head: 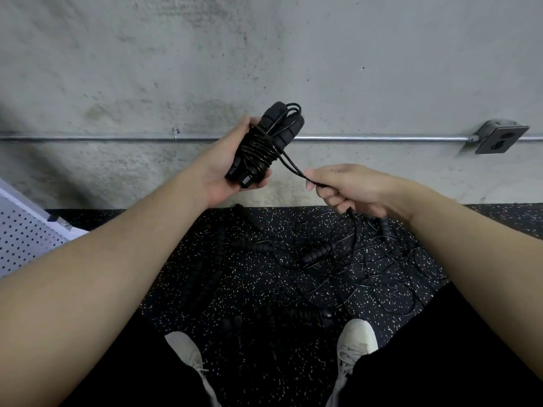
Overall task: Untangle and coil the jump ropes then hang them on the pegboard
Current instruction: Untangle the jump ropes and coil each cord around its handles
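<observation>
My left hand point(226, 163) grips a black jump rope bundle point(264, 142): two foam handles side by side with cord wound tightly round them. A doubled strand of its cord point(289, 163) runs down to the right into my right hand point(349, 186), which pinches it between thumb and curled fingers. Below, on the speckled floor, lies a tangle of more black jump ropes point(338, 259) with several foam handles and thin loops of cord. A white pegboard point(26, 239) shows at the left edge, leaning low by the wall.
A concrete wall fills the upper view, with a metal conduit point(382, 138) running across it to an outlet box point(499, 138) at the right. My two white shoes point(357, 339) stand on the black speckled rubber floor point(235, 289), close to the tangle.
</observation>
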Motion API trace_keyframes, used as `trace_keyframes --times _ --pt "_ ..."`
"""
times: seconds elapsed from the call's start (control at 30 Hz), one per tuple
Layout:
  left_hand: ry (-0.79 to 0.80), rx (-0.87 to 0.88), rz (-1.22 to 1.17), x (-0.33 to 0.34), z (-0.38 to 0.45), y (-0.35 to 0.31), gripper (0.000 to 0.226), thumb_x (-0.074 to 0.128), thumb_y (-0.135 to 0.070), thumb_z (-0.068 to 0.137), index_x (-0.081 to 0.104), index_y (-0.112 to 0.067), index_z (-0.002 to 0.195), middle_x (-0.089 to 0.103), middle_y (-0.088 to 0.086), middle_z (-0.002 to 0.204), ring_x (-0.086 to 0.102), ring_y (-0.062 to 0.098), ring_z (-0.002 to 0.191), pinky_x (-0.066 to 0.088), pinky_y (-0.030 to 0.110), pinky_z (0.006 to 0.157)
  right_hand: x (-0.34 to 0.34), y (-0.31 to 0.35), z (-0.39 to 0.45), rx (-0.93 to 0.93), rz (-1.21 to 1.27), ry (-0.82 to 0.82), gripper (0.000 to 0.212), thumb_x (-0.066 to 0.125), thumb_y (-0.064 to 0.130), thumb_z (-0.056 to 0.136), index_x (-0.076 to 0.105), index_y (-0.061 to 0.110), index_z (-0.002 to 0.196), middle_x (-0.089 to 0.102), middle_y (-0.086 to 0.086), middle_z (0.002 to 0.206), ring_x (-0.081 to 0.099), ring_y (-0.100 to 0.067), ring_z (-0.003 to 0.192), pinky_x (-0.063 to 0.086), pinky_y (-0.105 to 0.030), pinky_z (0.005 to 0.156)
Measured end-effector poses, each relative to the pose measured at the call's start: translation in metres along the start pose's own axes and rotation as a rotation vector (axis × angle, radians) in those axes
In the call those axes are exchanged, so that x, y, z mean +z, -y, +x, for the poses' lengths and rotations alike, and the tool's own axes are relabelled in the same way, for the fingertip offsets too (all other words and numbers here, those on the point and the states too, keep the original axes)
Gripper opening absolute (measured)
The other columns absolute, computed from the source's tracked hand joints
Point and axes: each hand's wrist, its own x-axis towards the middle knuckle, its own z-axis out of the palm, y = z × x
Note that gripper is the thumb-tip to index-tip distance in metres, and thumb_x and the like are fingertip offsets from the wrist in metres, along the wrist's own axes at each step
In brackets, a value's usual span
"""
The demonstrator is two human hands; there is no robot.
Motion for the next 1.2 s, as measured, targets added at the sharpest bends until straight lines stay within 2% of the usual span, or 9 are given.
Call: trace_keyframes --times 0.27,0.43,0.53,0.67,0.77,0.87,0.97,1.07,1.2 --pt "0.285 0.021 0.128 -0.001 -0.011 -0.005 0.014 0.058 -0.043 0.092 0.066 -0.035 0.101 0.069 0.011 0.094 0.063 0.027 0.063 0.054 0.033 0.052 -0.011 0.000 0.004 0.015 0.266 -0.139 0.019 0.060 0.032 0.100 0.064 0.015 0.094 0.039 0.011 0.059 0.025 -0.002 0.047 0.016 -0.015 0.038" --pt "0.356 -0.051 0.230 0.009 -0.017 -0.004 0.038 0.062 -0.033 0.087 0.066 -0.047 0.122 0.074 0.015 0.104 0.066 0.030 0.062 0.058 0.036 0.050 -0.008 -0.002 0.004 0.025 0.201 -0.151 0.016 0.053 0.018 0.101 0.062 0.016 0.088 0.037 0.010 0.057 0.022 -0.003 0.047 0.016 -0.017 0.039" --pt "0.359 -0.069 0.457 0.015 -0.018 -0.001 0.036 0.069 -0.030 0.082 0.065 -0.031 0.117 0.071 0.018 0.105 0.068 0.035 0.065 0.060 0.041 0.052 -0.011 -0.004 0.004 0.026 0.196 -0.182 0.019 0.052 0.011 0.099 0.061 0.011 0.082 0.050 0.004 0.061 0.031 -0.004 0.045 0.023 -0.017 0.038" --pt "0.344 -0.043 0.751 0.020 -0.019 0.007 0.038 0.076 -0.029 0.075 0.064 -0.013 0.107 0.073 0.004 0.101 0.071 0.027 0.074 0.062 0.045 0.065 -0.012 -0.007 0.003 0.080 0.065 -0.122 0.023 0.069 0.031 0.093 0.069 0.009 0.084 0.055 0.005 0.052 0.035 -0.004 0.037 0.024 -0.017 0.034" --pt "0.323 0.058 1.055 0.019 -0.012 0.011 0.026 0.081 -0.031 0.084 0.069 -0.026 0.106 0.070 -0.018 0.105 0.066 -0.003 0.094 0.052 0.020 0.091 -0.007 -0.005 0.005 0.088 0.012 -0.141 0.023 0.072 0.032 0.092 0.075 0.009 0.091 0.050 0.006 0.055 0.032 -0.003 0.038 0.022 -0.016 0.035" --pt "0.331 0.060 1.294 0.019 -0.007 0.014 0.023 0.081 -0.040 0.083 0.065 -0.043 0.099 0.061 -0.028 0.107 0.056 -0.009 0.101 0.038 0.005 0.084 0.000 -0.001 0.007 0.056 -0.063 -0.102 0.028 0.072 0.034 0.092 0.078 0.008 0.098 0.049 0.007 0.058 0.033 -0.004 0.044 0.023 -0.017 0.038" --pt "0.365 0.047 1.405 0.017 -0.002 0.020 0.027 0.080 -0.045 0.083 0.061 -0.043 0.102 0.056 -0.029 0.106 0.055 -0.002 0.102 0.038 0.012 0.081 0.008 0.000 0.009 0.038 -0.142 -0.084 0.028 0.071 0.036 0.092 0.079 0.010 0.098 0.051 0.008 0.060 0.034 -0.004 0.046 0.025 -0.018 0.041" --pt "0.349 0.066 1.478 0.016 -0.002 0.024 0.030 0.078 -0.048 0.085 0.059 -0.038 0.106 0.062 -0.020 0.123 0.057 0.007 0.115 0.044 0.028 0.097 0.009 0.001 0.012 0.022 -0.113 -0.104 0.016 0.066 0.027 0.097 0.077 0.015 0.098 0.054 0.006 0.064 0.037 -0.003 0.046 0.026 -0.018 0.041" --pt "0.286 0.050 1.568 0.015 -0.005 0.030 0.047 0.071 -0.057 0.087 0.048 -0.037 0.124 0.060 -0.010 0.138 0.059 0.013 0.117 0.048 0.036 0.097 0.004 0.002 0.017 -0.025 -0.016 -0.156 0.024 0.059 0.012 0.100 0.065 0.022 0.121 0.060 0.006 0.065 0.036 -0.005 0.047 0.024 -0.019 0.041"
